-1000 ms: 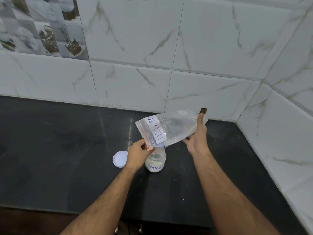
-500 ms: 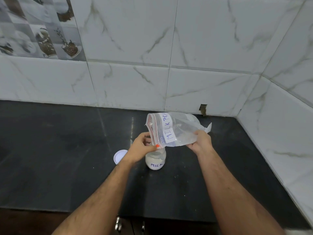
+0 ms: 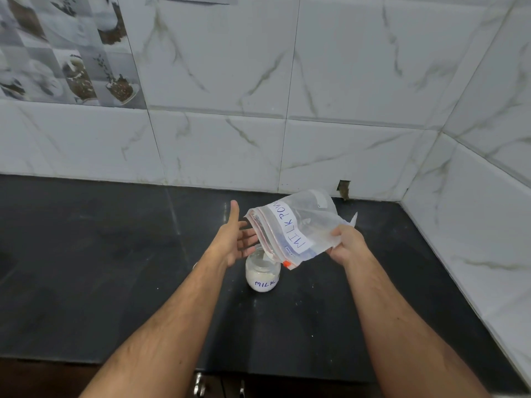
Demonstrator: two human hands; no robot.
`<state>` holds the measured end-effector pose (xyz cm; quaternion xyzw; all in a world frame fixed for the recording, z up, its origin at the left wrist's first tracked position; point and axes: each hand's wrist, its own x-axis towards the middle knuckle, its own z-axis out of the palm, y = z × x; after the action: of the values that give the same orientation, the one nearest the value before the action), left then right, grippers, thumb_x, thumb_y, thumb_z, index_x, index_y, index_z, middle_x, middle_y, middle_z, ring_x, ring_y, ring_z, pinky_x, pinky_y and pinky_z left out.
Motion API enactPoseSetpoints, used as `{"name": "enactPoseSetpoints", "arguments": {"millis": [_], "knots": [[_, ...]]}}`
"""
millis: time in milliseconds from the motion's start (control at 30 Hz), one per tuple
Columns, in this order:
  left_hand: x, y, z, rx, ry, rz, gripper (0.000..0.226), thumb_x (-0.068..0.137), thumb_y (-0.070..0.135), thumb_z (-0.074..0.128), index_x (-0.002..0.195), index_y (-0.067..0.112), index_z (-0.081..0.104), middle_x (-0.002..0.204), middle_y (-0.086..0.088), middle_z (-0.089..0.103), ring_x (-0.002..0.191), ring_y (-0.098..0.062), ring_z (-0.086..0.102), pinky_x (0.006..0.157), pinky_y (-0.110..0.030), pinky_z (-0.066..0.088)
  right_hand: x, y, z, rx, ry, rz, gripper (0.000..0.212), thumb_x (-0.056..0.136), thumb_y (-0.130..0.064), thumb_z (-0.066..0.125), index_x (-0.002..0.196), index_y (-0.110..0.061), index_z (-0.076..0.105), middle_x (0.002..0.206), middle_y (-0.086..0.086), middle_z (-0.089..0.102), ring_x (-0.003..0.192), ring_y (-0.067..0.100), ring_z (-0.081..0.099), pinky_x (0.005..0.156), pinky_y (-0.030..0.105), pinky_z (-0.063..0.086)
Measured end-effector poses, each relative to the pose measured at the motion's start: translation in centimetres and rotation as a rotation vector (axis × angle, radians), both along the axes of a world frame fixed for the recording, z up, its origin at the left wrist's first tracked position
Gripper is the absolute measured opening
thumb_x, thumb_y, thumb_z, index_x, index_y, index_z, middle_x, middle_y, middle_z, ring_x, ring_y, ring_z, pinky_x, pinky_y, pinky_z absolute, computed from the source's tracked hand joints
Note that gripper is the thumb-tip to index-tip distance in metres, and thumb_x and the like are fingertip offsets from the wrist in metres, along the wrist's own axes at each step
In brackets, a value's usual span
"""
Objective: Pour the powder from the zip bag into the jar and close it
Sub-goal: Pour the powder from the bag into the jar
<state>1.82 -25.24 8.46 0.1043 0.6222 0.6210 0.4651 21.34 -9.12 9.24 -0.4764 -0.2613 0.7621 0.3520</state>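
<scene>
**Bag tipped over the jar, last of the powder going in**

While the right hand [image 3: 346,244] is pinching the bottom corner of the clear plastic zip bag with the handwritten white label [image 3: 298,228], the bag is hanging tilted, its red-striped zip mouth pointing down and left. That mouth is sitting right over the open top of the small round glass jar marked "MILK" [image 3: 263,272], which is standing on the dark stone counter [image 3: 115,268] between the two forearms. The left hand [image 3: 240,239] is spreading wide, thumb up, fingers straight, gripping nothing, hovering just beside the bag's mouth; whether the fingertips are touching the plastic, I cannot tell.

White powder is already filling much of the jar, and the bag is looking nearly empty, with only a faint dusting near the pinched corner. So the pour seems to be at its tail end.

To finish it well: keeping the zip mouth low and centred over the jar's rim, lifting the pinched corner higher so the remainder slides down, and using that free left hand to steady or tap the bag's side. A few pale specks are dotting the counter around the jar, so a loose mouth is the risk. No lid is showing in this view; it will need finding before closing.
</scene>
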Motion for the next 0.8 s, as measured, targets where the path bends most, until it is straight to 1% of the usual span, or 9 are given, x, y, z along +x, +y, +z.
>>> {"name": "enactPoseSetpoints", "arguments": {"millis": [100, 233, 333, 400, 467, 567, 633, 700, 800], "knots": [[0.3, 1.1, 0.9, -0.064, 0.025, 0.050, 0.052, 0.091, 0.062, 0.055, 0.095, 0.012, 0.070, 0.066, 0.002, 0.068, 0.061, -0.013, 0.064, 0.062, -0.031, 0.055, 0.4, 0.3, 0.2, 0.005, -0.014, 0.041, 0.062, 0.081, 0.019, 0.038, 0.133, -0.010, 0.054, 0.128, 0.022, 0.062, 0.113, 0.045, 0.062, 0.087, 0.054, 0.056], [0.5, 2.3, 1.9, -0.009, -0.041, 0.162, 0.014, 0.093, 0.021, 0.060, 0.087, 0.010, 0.067, 0.052, 0.005, 0.064, 0.051, -0.011, 0.063, 0.050, -0.026, 0.055, 1.1, 0.9, 0.4, 0.025, -0.086, 0.106, 0.050, 0.089, 0.003, 0.052, 0.137, -0.010, 0.049, 0.129, 0.022, 0.061, 0.113, 0.044, 0.064, 0.092, 0.057, 0.055], [1.0, 3.0, 2.2, 0.033, -0.084, 0.199, 0.014, 0.094, 0.012, 0.056, 0.084, 0.008, 0.064, 0.050, 0.003, 0.062, 0.042, -0.009, 0.061, 0.043, -0.024, 0.054, 1.6, 1.4, 0.0, 0.025, -0.097, 0.134, 0.046, 0.092, -0.014, 0.063, 0.136, -0.010, 0.055, 0.126, 0.015, 0.066, 0.116, 0.043, 0.065, 0.092, 0.052, 0.056], [1.4, 3.5, 2.5, 0.077, -0.123, 0.216, 0.016, 0.096, 0.008, 0.053, 0.084, 0.005, 0.063, 0.055, -0.001, 0.064, 0.040, -0.010, 0.063, 0.043, -0.025, 0.056, 2.1, 1.3, -0.1, 0.037, -0.109, 0.146, 0.039, 0.093, -0.015, 0.066, 0.131, -0.009, 0.059, 0.123, 0.016, 0.069, 0.106, 0.038, 0.071, 0.082, 0.049, 0.061], [1.7, 3.9, 2.8, 0.130, -0.185, 0.242, 0.016, 0.097, 0.004, 0.052, 0.085, 0.001, 0.062, 0.065, -0.007, 0.065, 0.043, -0.013, 0.066, 0.044, -0.027, 0.058, 2.4, 1.3, -0.7, 0.082, -0.120, 0.131, 0.052, 0.094, -0.005, 0.063, 0.143, -0.006, 0.047, 0.131, 0.016, 0.064, 0.101, 0.037, 0.072, 0.073, 0.048, 0.062], [2.2, 4.5, 3.1, 0.187, -0.243, 0.268, 0.018, 0.096, -0.001, 0.050, 0.083, -0.003, 0.061, 0.055, -0.009, 0.066, 0.045, -0.017, 0.068, 0.045, -0.028, 0.058, 2.8, 0.9, -1.3, 0.183, -0.208, 0.104, 0.082, 0.093, 0.000, 0.063, 0.157, -0.029, 0.022, 0.144, 0.015, 0.047, 0.102, 0.036, 0.072, 0.080, 0.056, 0.061], [2.4, 4.9, 3.3, 0.206, -0.251, 0.281, 0.019, 0.096, -0.003, 0.049, 0.080, -0.004, 0.059, 0.048, -0.008, 0.065, 0.043, -0.017, 0.068, 0.043, -0.027, 0.057, 2.9, 0.3, -1.4, 0.258, -0.278, 0.138, 0.072, 0.095, -0.007, 0.064, 0.154, -0.032, 0.031, 0.144, 0.013, 0.050, 0.098, 0.032, 0.074, 0.079, 0.051, 0.063], [2.6, 5.3, 3.5, 0.216, -0.253, 0.306, 0.018, 0.095, -0.005, 0.049, 0.079, -0.005, 0.058, 0.048, -0.009, 0.064, 0.042, -0.018, 0.067, 0.043, -0.027, 0.057, 3.4, -0.1, -1.1, 0.310, -0.320, 0.166, 0.045, 0.099, -0.015, 0.059, 0.142, -0.021, 0.049, 0.130, 0.010, 0.064, 0.095, 0.026, 0.075, 0.075, 0.041, 0.063], [2.6, 5.5, 3.9, 0.229, -0.250, 0.365, 0.016, 0.093, -0.007, 0.052, 0.079, -0.007, 0.059, 0.062, -0.014, 0.063, 0.041, -0.018, 0.067, 0.043, -0.025, 0.056, 4.3, -0.3, -0.4, 0.331, -0.293, 0.218, 0.027, 0.098, -0.015, 0.050, 0.119, -0.010, 0.067, 0.112, 0.013, 0.074, 0.094, 0.026, 0.073, 0.076, 0.040, 0.060]]}}
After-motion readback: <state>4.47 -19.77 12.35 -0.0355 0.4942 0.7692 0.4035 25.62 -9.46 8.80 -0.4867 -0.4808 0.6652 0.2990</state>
